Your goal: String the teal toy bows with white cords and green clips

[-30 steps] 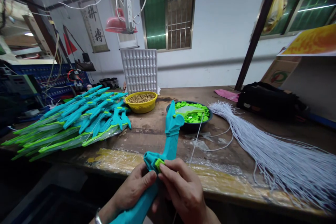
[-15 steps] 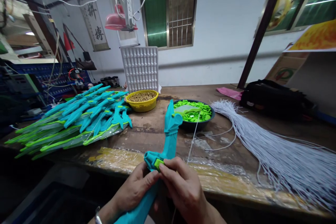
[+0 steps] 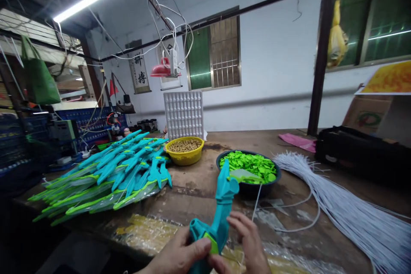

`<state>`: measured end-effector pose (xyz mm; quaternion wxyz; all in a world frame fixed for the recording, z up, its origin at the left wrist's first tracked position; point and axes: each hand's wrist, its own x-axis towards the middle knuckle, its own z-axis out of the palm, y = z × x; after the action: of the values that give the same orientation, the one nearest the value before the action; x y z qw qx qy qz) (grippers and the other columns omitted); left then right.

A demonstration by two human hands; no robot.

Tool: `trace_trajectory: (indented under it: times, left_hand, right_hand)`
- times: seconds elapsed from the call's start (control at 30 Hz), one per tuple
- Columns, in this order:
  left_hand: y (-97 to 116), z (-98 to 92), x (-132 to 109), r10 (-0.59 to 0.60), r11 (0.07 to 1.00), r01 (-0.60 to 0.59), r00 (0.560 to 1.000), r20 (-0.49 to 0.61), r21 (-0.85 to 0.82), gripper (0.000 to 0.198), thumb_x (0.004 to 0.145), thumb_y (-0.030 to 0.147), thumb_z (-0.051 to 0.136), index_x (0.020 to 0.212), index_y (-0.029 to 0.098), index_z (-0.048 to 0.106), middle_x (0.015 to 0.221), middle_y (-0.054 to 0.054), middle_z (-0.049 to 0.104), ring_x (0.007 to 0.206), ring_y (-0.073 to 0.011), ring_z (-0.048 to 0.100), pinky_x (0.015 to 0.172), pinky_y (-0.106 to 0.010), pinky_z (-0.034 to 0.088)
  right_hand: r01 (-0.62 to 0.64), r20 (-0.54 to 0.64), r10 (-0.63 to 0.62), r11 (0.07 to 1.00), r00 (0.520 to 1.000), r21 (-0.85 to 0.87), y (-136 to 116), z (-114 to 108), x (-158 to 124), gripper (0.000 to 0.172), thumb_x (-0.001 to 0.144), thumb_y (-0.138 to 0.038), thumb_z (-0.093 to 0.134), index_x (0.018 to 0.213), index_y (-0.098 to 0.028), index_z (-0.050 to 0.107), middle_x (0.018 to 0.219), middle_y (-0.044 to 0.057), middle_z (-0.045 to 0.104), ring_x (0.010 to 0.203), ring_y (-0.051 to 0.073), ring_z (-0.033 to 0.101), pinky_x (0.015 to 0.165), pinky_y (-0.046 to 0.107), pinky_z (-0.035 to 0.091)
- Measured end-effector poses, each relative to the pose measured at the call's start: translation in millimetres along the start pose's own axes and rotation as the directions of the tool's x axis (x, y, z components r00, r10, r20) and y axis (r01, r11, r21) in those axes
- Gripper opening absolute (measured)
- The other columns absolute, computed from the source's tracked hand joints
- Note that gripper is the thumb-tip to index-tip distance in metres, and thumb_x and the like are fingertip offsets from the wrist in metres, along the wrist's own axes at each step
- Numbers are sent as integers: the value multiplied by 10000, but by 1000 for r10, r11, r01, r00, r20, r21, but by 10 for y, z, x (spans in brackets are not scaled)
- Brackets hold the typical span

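Pale wall [image 3: 276, 47] at the back, a red lamp [image 3: 160, 70] hung before it, and a worn brown table [image 3: 195, 186] running across my feed from the head camera. Front edge of the table covered with yellowish tape and shiny film [image 3: 144, 229].

Left hand [image 3: 180, 254]: I see it wrapped round the lower part of a turquoise piece [image 3: 223, 207], thumb pressed flat against a small green part [image 3: 211, 243] seated in its side. Far fingers hidden behind the piece; I cannot tell how they lie.

Right hand [image 3: 250, 246]: fingers loosely bent and close together, thumb well spread from them, nothing pinched that I can make out. Fingertips just beside the neck of the turquoise piece; contact I cannot tell.

Turquoise piece itself: above the table's near edge, neck up and tilted slightly right. From its head a green translucent blade [image 3: 245, 176] points right, a white cord [image 3: 256, 205] hanging from the tip.

Beyond it, a dark basin [image 3: 278, 178] of bright green bits [image 3: 253, 163]. Left of that, a yellow basin [image 3: 184, 161] of brassy rings [image 3: 184, 145], a ribbed grey tray [image 3: 184, 115] upright behind. Far left, a heap of turquoise and green pieces [image 3: 125, 167]. To the right I note a fanned bundle of white cords [image 3: 340, 209], with a pink cloth [image 3: 297, 141] and a black bag [image 3: 362, 156] behind it
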<state>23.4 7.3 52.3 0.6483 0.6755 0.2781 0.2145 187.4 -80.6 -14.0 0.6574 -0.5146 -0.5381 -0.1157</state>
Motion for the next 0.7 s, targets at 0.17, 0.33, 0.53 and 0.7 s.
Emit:
trace_trajectory:
  times: [0.17,0.33,0.53,0.7]
  left_hand:
    - [197,62,-185,77,993,-90,983,170,73,442,871,576,659,1077,186,677,813,-50,700,707,-211,642,648,-292,501]
    - [337,9,-240,213,959,-259,927,309,118,470,889,467,672,1312,268,624,1204,-75,689,1119,-290,621,993,-379,472]
    - [301,-10,-318,189,950,-246,942,276,190,564,892,516,638,1383,242,590,1364,-110,623,1226,-351,569,1060,-425,437]
    - [277,28,-388,193,958,-236,951,239,164,520,895,481,657,1361,256,612,1278,-91,683,1167,-324,612,1031,-399,461]
  right_hand:
    - [-547,153,540,712,827,441,-256,-3,-70,817,718,-323,850,1445,-213,496,1351,170,608,987,298,703,638,324,619]
    - [-754,638,433,176,637,633,-709,-158,213,505,687,-227,881,1168,-186,731,1133,75,744,1092,281,691,966,345,548]
    - [-715,606,409,201,682,670,-855,-248,257,517,710,-356,906,1174,-211,732,1095,76,741,1092,302,693,959,398,563]
    - [-728,630,410,143,660,670,-845,-226,212,503,715,-344,904,1167,-205,735,1068,75,749,1062,304,707,961,403,555]
